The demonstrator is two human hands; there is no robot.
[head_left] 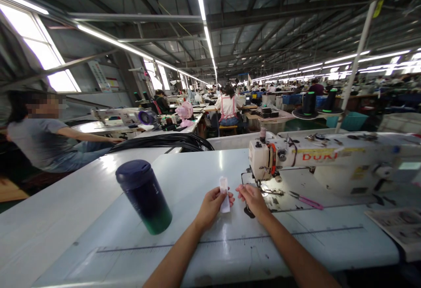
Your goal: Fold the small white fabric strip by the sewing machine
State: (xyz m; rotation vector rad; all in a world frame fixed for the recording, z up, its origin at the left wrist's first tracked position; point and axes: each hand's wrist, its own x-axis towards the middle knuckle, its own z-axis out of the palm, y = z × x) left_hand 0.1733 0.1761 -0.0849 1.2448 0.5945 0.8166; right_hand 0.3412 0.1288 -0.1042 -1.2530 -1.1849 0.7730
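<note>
My left hand [212,207] pinches a narrow white strip [224,196], perhaps a small packet, between thumb and fingers; its exact kind does not show. The strip stands nearly upright above the table. Just to its right, my right hand [252,199] has its thumb and fingers drawn together, and whatever may be between them is too small to make out. A white sewing machine [261,158] has its needle area close behind my right hand. Pink-handled thread snips [307,200] lie on the machine bed, right of that hand.
A dark blue-green tumbler [144,198] stands on the table at left. A printed ruler [158,247] runs along the front. Black cords [164,141] are bundled at the back edge. Thread cones [309,103] stand behind the machine. A co-worker [42,134] sits at far left.
</note>
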